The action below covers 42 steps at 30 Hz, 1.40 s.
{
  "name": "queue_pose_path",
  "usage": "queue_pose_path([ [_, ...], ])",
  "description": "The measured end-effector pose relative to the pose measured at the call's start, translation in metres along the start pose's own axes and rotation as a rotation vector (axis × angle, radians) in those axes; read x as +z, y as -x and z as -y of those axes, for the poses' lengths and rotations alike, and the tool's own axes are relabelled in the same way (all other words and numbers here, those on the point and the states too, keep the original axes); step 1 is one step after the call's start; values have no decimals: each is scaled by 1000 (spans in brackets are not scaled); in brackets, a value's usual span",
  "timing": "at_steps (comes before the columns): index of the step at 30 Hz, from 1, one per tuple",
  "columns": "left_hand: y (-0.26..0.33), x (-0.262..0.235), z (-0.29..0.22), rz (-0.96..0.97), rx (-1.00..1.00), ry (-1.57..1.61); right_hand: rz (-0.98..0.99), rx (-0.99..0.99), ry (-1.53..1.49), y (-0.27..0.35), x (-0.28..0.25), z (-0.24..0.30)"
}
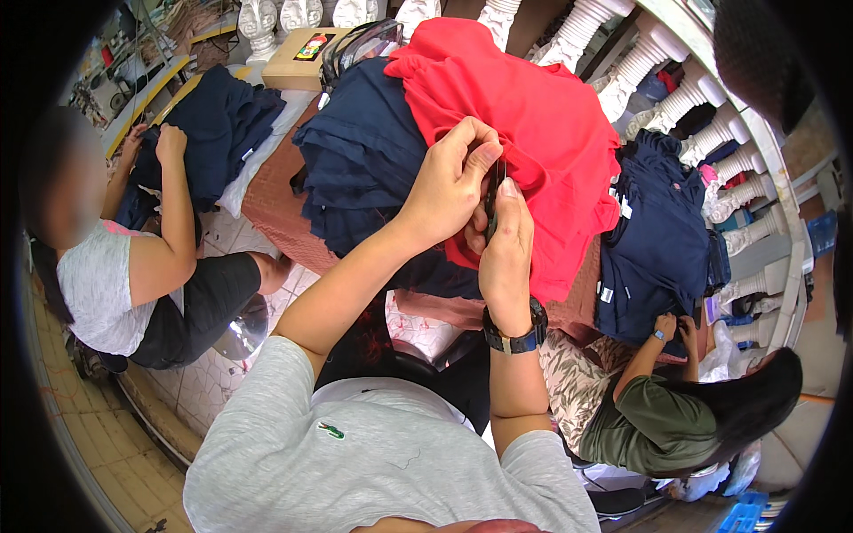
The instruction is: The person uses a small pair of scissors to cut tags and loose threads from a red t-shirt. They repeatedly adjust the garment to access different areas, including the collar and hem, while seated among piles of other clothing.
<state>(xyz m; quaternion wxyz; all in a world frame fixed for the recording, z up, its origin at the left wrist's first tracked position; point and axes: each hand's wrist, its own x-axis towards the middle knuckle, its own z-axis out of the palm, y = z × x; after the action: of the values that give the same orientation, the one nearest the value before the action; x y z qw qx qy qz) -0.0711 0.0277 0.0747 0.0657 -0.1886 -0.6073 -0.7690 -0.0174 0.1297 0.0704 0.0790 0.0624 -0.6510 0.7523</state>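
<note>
A red garment lies bunched on top of a pile of folded navy garments in front of me. My left hand is closed, its fingertips pinching a bit of the red cloth. Just to the right, my right hand is wrapped around small dark thread snips, their narrow tip pointing away from me beside the left fingertips. Fingers hide most of the tool, so I cannot tell whether its blades are apart. The edge of the red garment hangs down around my right hand.
The pile rests on a brown-covered table. At left, a person handles navy cloth; at right, another works at a second navy pile. A cardboard box stands behind, before a white balustrade. Red threads lie below the table.
</note>
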Motion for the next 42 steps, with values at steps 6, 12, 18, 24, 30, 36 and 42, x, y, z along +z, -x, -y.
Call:
queue_pose_path([
  [6,0,3,9,-32,88,3,-29,-57,-21,-9,1,-3],
  [12,0,3,16,-45,169,-61,8,-1,-95,-16,-2,-7],
  [18,8,-25,25,-57,641,-388,-34,-130,-123,13,-20,8],
  [24,-5,-36,-1,-5,748,-816,-285,-698,717,-8,-17,24],
  [30,-17,-44,-7,66,495,-602,-166,-478,499,-32,-34,15],
  [36,-18,-39,-12,108,455,-520,-138,-482,461,-35,-38,8],
  [42,-18,-29,-20,177,507,-582,-119,-514,495,-33,-37,9],
])
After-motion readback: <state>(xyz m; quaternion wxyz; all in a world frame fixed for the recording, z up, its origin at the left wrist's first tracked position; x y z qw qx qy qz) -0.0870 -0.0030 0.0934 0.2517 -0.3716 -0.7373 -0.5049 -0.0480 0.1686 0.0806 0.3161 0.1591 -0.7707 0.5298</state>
